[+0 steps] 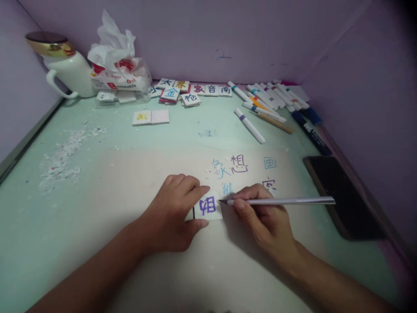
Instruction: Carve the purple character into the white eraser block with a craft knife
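A small white square tile (pixel 213 214) with a purple character on its face lies on the table. My left hand (pixel 171 213) grips it, forefinger at the far edge and thumb at the near edge. In my right hand (pixel 269 217) is a slim silver craft knife (pixel 299 201), held like a pen and pointing left. Its dark pointed blade is at the tile's right side, close to the purple strokes; I cannot tell whether it touches. Blue and purple characters (pixel 239 164) are written on the table just beyond my hands.
White shavings (pixel 65 161) are scattered at the left. Lettered tiles (pixel 171 92), a tissue pack (pixel 120 78) and a white mug (pixel 70 71) line the back. Several markers (pixel 249 126) lie at back right, and a dark phone (pixel 345 200) is by the right edge.
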### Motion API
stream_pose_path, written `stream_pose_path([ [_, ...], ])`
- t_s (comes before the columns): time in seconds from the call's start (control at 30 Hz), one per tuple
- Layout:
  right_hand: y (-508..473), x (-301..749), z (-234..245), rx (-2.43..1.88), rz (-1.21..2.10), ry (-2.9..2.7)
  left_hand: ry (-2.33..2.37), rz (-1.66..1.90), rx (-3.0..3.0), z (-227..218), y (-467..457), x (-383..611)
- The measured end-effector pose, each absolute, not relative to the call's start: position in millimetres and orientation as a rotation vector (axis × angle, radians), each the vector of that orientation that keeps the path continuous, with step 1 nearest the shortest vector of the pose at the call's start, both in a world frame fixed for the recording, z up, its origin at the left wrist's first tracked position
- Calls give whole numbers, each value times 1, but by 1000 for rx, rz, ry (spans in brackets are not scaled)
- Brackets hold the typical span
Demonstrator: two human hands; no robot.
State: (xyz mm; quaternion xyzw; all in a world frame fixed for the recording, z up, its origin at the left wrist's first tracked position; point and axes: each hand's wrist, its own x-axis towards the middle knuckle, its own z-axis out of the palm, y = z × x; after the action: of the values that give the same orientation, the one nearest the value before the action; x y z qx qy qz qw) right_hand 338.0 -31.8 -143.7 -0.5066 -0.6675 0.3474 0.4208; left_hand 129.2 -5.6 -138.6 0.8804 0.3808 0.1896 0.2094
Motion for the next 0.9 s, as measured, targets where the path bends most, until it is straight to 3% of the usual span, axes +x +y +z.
stream_pose_path([
  [0.9,-37,338,-151,-1131,768,-1946,1074,573,2455,-140,-8,131],
])
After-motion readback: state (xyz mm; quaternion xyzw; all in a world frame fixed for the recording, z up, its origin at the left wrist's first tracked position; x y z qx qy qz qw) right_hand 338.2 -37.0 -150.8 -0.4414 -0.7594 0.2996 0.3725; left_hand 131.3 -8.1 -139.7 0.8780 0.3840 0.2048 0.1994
